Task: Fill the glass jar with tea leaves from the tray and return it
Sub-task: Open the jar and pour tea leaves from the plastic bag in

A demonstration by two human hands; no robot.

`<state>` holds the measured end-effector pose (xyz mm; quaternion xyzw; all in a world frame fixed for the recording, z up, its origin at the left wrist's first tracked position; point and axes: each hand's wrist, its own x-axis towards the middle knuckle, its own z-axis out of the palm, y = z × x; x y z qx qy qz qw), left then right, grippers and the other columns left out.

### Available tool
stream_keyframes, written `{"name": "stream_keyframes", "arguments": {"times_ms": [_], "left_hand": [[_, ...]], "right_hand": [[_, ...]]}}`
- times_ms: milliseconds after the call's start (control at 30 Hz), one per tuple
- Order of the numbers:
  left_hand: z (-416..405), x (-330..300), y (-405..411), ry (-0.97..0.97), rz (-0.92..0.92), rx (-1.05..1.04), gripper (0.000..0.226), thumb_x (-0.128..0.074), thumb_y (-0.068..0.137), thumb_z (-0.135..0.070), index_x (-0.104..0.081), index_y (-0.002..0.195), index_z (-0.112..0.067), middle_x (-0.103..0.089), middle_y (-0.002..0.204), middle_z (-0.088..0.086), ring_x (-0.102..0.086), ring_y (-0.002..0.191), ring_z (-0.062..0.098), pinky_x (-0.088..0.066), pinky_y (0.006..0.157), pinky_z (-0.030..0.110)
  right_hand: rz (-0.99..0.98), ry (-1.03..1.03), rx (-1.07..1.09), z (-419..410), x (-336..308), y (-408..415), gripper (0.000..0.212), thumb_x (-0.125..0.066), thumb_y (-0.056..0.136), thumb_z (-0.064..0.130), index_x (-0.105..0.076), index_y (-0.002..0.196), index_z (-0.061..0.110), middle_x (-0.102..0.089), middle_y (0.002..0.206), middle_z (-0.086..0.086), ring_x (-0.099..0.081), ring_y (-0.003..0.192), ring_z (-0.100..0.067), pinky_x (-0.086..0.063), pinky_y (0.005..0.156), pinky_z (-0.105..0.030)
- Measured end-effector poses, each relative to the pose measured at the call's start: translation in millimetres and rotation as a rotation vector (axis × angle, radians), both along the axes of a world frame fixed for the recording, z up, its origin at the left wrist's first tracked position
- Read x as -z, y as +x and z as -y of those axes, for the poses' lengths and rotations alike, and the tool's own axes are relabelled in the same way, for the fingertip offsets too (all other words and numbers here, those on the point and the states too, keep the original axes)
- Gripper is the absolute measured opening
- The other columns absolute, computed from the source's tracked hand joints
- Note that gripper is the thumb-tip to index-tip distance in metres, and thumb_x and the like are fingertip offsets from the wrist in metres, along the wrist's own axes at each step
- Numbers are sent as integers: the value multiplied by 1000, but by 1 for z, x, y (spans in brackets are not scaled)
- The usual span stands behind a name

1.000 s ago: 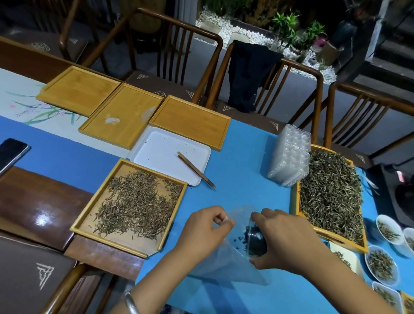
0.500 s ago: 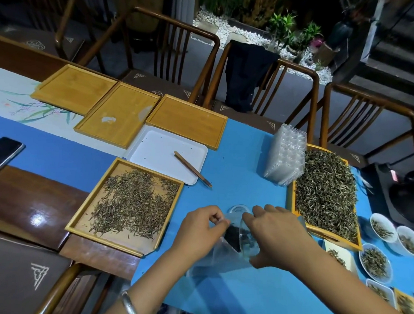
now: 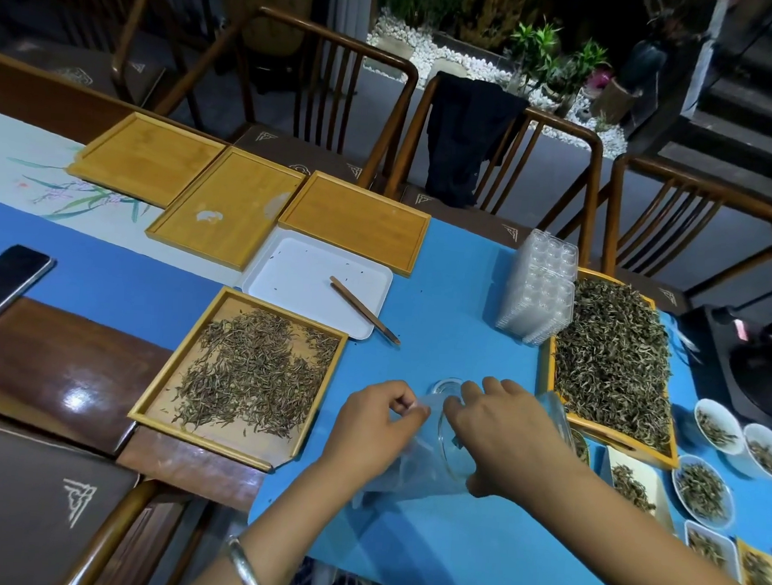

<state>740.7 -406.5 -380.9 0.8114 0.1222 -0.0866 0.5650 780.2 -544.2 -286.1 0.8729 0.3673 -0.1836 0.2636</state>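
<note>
A clear glass jar [image 3: 450,447] lies tilted on the blue cloth under my right hand [image 3: 506,437], which grips it from above. Its rim faces into a clear plastic bag [image 3: 410,477]. My left hand [image 3: 375,426] pinches the bag's edge next to the rim. A round clear lid [image 3: 447,387] sits just behind my fingers. The bamboo tray of pale tea leaves [image 3: 255,368] is to the left. A fuller tray of darker leaves [image 3: 613,358] is to the right. I cannot see what is inside the jar.
A white tray [image 3: 304,279] holds wooden tweezers [image 3: 365,311]. A stack of clear plastic boxes [image 3: 538,291] stands behind the right tray. Small white bowls of tea [image 3: 717,430] crowd the right edge. Three empty bamboo trays [image 3: 227,208] and a phone [image 3: 4,281] lie further left.
Both hands have shifted slightly away from me with the jar and bag. The dark clump of leaves seen at the jar's mouth earlier no longer shows.
</note>
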Motion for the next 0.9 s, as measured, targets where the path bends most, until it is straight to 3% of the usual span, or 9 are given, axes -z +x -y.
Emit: {"name": "stream_keyframes", "arguments": {"times_ms": [133,300,467,600,667,800,900], "left_hand": [[0,3,0,-6,12,-9,26,-69,92,-30,-58,68,-26,-61,71,-10,-54,54,3,-46,60,27],[-5,5,-2,-149,-31,-65,21,-69,92,-26,-64,74,-15,-65,75,-5,-57,50,14,-57,62,46],[-8,6,-4,-171,-30,-84,23,-70,92,-26,-64,70,-21,-65,77,-2,-55,53,9,-58,58,38],[-9,6,-4,-179,-34,-88,23,-70,92,-26,-65,70,-20,-63,74,-6,-57,55,11,-59,64,44],[-9,7,-4,-204,-35,-91,23,-70,92,-26,-65,71,-19,-61,73,-7,-56,50,9,-58,61,41],[-9,9,-6,-208,-26,-81,27,-70,92,-26,-63,66,-24,-60,71,-9,-56,47,5,-55,54,28],[-10,11,-5,-200,-27,-87,26,-70,93,-26,-64,67,-24,-61,71,-9,-56,51,8,-55,53,28]], "right_hand": [[15,-14,-10,-5,4,-3,52,-73,74,32,-48,114,9,-52,106,-11,-50,95,-28,-27,72,-34],[22,2,7,-6,3,-3,53,-72,75,33,-48,115,9,-52,108,-11,-50,98,-28,-35,78,-34],[15,99,70,0,1,-3,55,-70,70,40,-49,114,14,-53,106,-6,-51,96,-26,-26,70,-33],[-5,177,145,6,-3,1,63,-67,64,57,-49,114,22,-54,101,0,-53,93,-23,-31,69,-30],[-8,180,171,9,-5,1,68,-67,62,61,-48,116,24,-55,101,1,-54,94,-22,-30,68,-30],[9,142,140,9,-7,-3,64,-69,65,54,-48,116,21,-54,103,-2,-53,94,-24,-32,70,-31],[-12,40,29,-3,-6,-5,60,-74,69,40,-48,117,15,-53,110,-8,-51,99,-27,-36,77,-35]]}}
